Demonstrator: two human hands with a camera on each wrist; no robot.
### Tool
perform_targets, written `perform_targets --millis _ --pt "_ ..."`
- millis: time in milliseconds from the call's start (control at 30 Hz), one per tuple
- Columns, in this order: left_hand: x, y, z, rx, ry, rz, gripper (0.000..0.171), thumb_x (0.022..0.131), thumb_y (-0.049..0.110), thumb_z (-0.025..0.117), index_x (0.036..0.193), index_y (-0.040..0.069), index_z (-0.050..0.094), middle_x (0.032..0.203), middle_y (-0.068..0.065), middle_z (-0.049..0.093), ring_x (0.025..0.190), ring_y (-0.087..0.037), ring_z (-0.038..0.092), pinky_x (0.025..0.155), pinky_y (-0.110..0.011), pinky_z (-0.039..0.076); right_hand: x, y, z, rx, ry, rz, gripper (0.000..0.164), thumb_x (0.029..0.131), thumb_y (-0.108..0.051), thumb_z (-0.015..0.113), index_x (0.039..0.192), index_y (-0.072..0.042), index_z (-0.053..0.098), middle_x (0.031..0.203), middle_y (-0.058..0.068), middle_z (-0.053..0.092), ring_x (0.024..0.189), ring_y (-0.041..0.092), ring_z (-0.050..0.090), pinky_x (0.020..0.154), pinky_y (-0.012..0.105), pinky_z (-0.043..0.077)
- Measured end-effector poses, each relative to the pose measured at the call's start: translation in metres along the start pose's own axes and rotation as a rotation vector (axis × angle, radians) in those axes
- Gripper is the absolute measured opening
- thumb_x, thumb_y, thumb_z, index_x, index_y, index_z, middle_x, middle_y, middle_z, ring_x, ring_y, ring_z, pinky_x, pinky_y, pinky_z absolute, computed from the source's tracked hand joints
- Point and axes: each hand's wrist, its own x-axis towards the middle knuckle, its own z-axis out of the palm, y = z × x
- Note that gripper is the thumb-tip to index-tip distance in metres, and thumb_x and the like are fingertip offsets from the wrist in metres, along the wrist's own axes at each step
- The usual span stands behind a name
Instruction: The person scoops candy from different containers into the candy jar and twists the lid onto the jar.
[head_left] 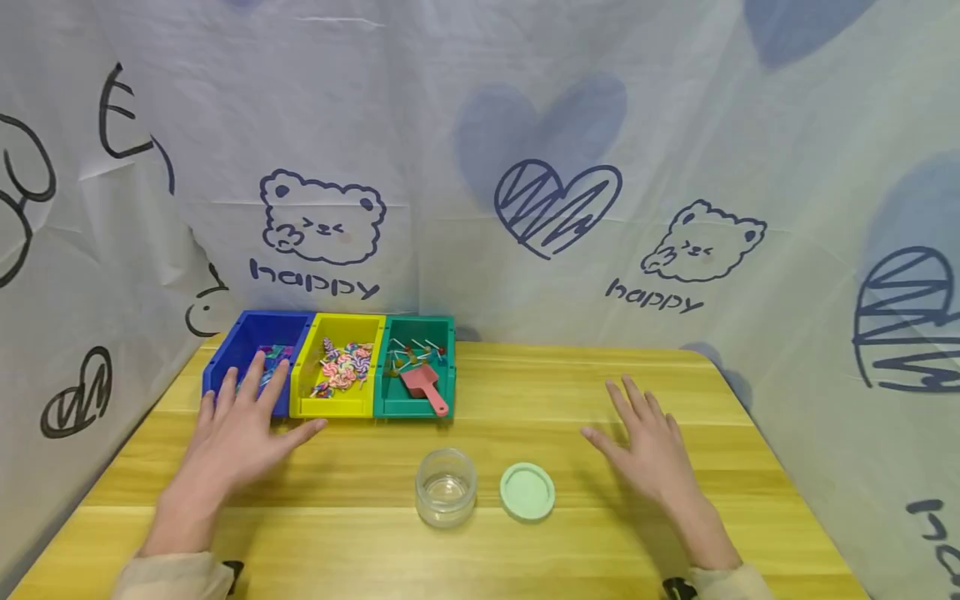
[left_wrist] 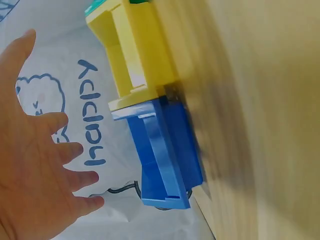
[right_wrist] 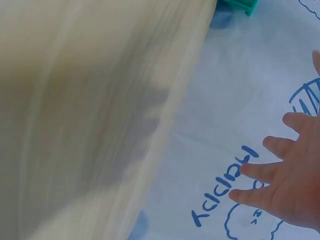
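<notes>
My left hand point(head_left: 243, 433) is held above the table with fingers spread, overlapping the front of the blue bin point(head_left: 258, 333) in the head view. It holds nothing. On the right, my other hand point(head_left: 648, 450) hovers with straight, spread fingers, also holding nothing. Between the hands stand a clear round jar point(head_left: 446, 489), uncovered, and to its right a pale green round lid point(head_left: 527, 492) lying flat. The yellow bin point(head_left: 306, 392) contains swirled candy-like pieces point(head_left: 345, 367). In the green bin point(head_left: 390, 406) are small lollipop-like sticks point(head_left: 415, 352) and a pink scoop point(head_left: 425, 383).
The three bins stand side by side at the back left of the wooden table point(head_left: 570, 558). Blue and purple pieces point(head_left: 277, 357) lie in the blue one. A white printed cloth point(head_left: 435, 150) hangs behind the table and along both sides.
</notes>
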Motion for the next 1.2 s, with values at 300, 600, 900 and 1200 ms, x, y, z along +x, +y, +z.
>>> perform_targets --millis 300,600,900,1200 --pt "0.015 0.007 -0.001 -0.071 0.065 -0.011 0.108 0.093 0.076 0.053 0.168 0.012 0.010 0.171 -0.026 0.001 0.146 -0.062 0.015 0.111 -0.081 0.016 0.015 -0.021 -0.003 0.127 0.064 -0.066 0.082 0.103 -0.059 0.054 0.165 -0.014 0.027 0.171 0.014 0.024 0.152 0.046 0.027 0.119 0.067 0.025" --pt "0.029 0.004 0.008 -0.143 0.152 -0.036 0.083 0.098 0.042 0.067 0.161 0.002 0.031 0.162 -0.031 0.025 0.140 -0.057 0.029 0.104 -0.079 0.033 0.039 -0.061 -0.008 0.198 0.075 -0.135 0.077 0.101 -0.057 0.060 0.159 -0.012 0.041 0.162 0.014 0.039 0.147 0.041 0.040 0.115 0.063 0.036" --pt "0.041 0.003 0.019 -0.196 0.205 -0.101 0.068 0.096 0.024 0.067 0.154 -0.002 0.042 0.152 -0.036 0.034 0.133 -0.058 0.036 0.101 -0.076 0.038 0.068 -0.100 -0.002 0.165 0.063 -0.243 0.064 0.101 -0.050 0.063 0.150 -0.010 0.053 0.150 0.015 0.053 0.127 0.037 0.059 0.101 0.057 0.052" --pt "0.051 0.005 0.033 -0.257 0.191 -0.141 0.060 0.098 0.014 0.065 0.152 -0.003 0.045 0.151 -0.036 0.034 0.133 -0.058 0.038 0.106 -0.073 0.037 0.089 -0.131 0.013 0.138 -0.059 -0.353 0.049 0.100 -0.033 0.070 0.143 -0.011 0.062 0.136 0.012 0.062 0.101 0.027 0.067 0.082 0.042 0.058"
